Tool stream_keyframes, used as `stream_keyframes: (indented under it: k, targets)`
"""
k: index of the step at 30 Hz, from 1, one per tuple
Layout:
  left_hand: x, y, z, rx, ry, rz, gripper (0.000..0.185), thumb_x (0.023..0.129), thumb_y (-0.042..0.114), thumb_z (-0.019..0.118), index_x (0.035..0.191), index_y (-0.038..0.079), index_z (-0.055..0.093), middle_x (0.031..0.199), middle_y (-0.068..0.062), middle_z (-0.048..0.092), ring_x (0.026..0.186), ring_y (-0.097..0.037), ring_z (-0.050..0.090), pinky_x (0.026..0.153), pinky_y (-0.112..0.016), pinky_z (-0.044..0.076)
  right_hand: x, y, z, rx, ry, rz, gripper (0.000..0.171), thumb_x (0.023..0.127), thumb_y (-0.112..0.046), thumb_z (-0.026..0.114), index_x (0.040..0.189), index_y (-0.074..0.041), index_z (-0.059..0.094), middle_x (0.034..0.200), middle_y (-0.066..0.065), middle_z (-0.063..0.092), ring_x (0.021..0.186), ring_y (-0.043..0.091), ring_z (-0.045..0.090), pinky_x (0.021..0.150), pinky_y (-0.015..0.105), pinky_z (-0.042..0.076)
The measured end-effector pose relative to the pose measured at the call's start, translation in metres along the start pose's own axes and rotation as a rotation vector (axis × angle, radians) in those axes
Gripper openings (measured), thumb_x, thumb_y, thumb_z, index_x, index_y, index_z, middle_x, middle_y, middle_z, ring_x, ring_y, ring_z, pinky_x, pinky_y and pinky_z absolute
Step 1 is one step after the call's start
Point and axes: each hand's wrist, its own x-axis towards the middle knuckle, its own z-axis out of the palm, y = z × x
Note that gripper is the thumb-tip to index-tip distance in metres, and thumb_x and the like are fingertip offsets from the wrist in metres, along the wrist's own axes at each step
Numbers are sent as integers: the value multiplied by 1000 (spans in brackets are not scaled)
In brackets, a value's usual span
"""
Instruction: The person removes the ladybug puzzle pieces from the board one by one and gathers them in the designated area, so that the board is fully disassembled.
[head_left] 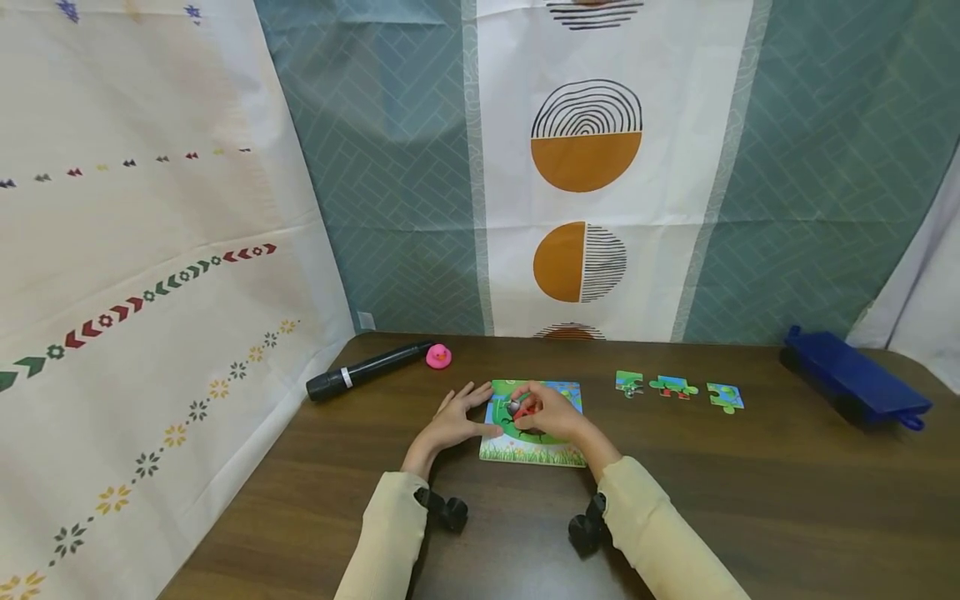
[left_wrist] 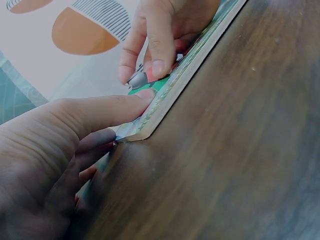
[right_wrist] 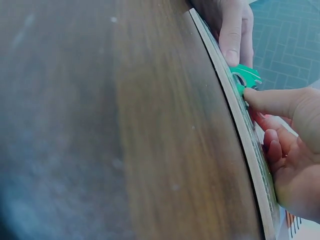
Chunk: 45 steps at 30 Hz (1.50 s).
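Puzzle piece (head_left: 522,407) at frame centre, over the puzzle board (head_left: 534,450) on the counter (head_left: 720,492). Right hand (head_left: 550,412) pinches it; left hand (head_left: 454,421) lies flat, steadying the board edge. Seating unclear, probably partial. Best: align the knobs, press flat, keep the board braced.

We see a dark wood-grain table (head_left: 750,500) with soft sheen, a printed cardboard puzzle board (head_left: 534,450), and matt cloth backdrops (head_left: 150,208).
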Motion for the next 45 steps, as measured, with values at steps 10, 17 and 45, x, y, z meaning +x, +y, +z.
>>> stream_keyframes:
  k: [10, 17, 45]
  targets:
    - [-3, -1, 4, 7, -3, 9, 75, 77, 31, 74, 141, 8, 41, 152, -6, 35, 147, -31, 13, 118, -55, -3, -2, 5, 6, -8, 66, 78, 25, 85, -13, 66, 108, -6, 61, 92, 8, 64, 75, 14, 57, 63, 25, 48]
    - [-1, 0, 1, 6, -2, 4, 76, 77, 30, 74, 142, 9, 41, 152, -6, 34, 147, -31, 13, 118, -55, -3, -3, -1, 5, -52, 112, 62, 21, 87, -25, 64, 100, -9, 63, 93, 7, 66, 81, 16, 60, 66, 27, 49]
    - [1, 2, 0, 16, 14, -12, 76, 76, 32, 75, 141, 11, 42, 152, -3, 35, 147, -28, 13, 119, -53, -2, 5, -1, -19, 252, 216, 164, 27, 92, -23, 58, 111, -3, 56, 99, 4, 63, 85, 17, 57, 78, 27, 51]
